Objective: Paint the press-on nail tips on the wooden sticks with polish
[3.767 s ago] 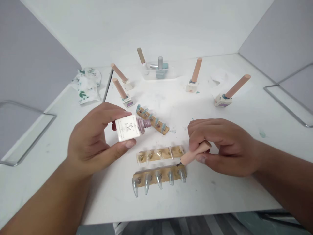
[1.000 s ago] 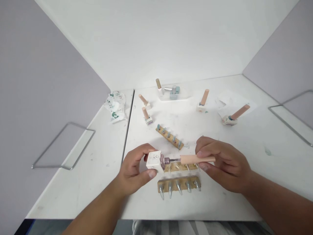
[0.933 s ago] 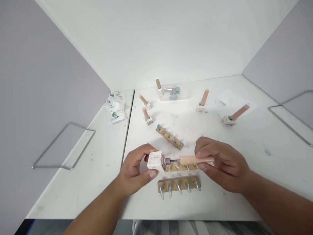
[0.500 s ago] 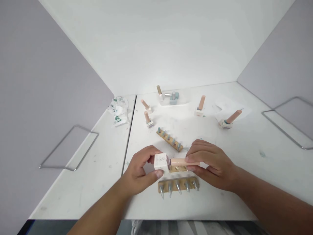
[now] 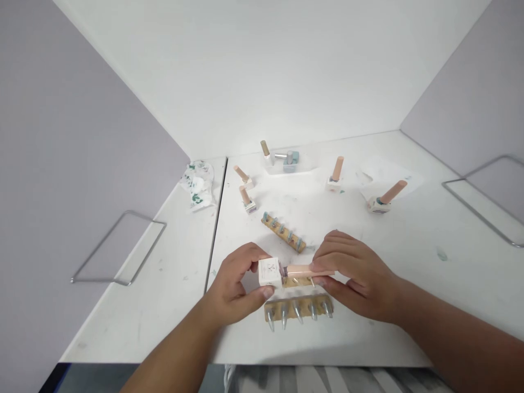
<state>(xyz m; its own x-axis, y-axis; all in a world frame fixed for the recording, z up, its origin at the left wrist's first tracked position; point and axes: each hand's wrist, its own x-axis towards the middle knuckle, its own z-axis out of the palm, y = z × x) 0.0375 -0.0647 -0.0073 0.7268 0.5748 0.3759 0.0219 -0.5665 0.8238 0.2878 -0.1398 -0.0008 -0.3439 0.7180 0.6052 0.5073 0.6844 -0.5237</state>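
Polish bottle (image 5: 270,272), just behind nail strip (image 5: 298,310): pinched by left hand (image 5: 235,284). Right hand (image 5: 352,275) pinched its cap (image 5: 301,269), seated at neck. Cap wanted keeping straight.

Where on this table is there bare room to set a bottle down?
Bare: the table right of the right hand, up to the wire frame; also left of the left hand, in front of the tissue. Crowded: the middle, where both hands hold the bottle over the nail strips, and the back, with more bottles and a tray.
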